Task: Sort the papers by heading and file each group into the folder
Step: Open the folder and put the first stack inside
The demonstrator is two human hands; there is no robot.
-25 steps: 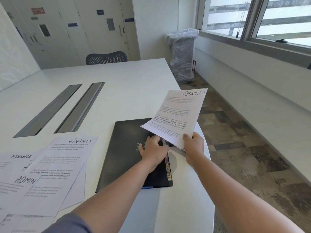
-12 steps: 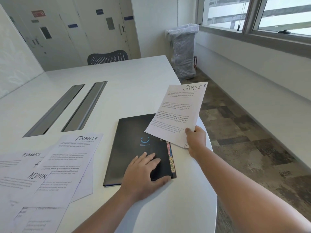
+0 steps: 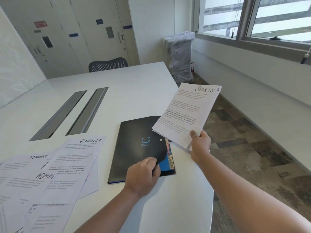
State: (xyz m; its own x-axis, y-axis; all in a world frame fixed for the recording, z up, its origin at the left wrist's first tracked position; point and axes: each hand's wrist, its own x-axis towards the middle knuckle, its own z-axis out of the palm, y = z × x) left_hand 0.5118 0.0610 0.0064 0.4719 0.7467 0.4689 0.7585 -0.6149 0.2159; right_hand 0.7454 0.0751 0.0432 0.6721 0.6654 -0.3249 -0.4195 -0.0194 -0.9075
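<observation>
A black folder (image 3: 134, 148) with a blue smiley lies on the white table (image 3: 138, 91), near its right edge. My left hand (image 3: 143, 175) pinches the lower corner of the folder's black flap, which curls up and uncovers coloured tabs (image 3: 170, 158), one lettered SPORTS. My right hand (image 3: 200, 145) grips the bottom corner of a small stack of papers headed SPORTS (image 3: 188, 113), held in the air above the folder's right side. Loose sheets headed FINANCE (image 3: 79, 158) and ADMIN (image 3: 35, 179) lie overlapped at the left.
Two grey cable slots (image 3: 70, 113) run along the middle of the table. A mesh chair (image 3: 107, 64) stands at the far end. A plastic-wrapped bin (image 3: 181, 56) sits by the wall under the window. The floor drops away right of the table edge.
My left hand slid from the sheets down the folder cover to its lower right corner and now lifts the flap there. The SPORTS stack stays in my right hand, slightly higher.
</observation>
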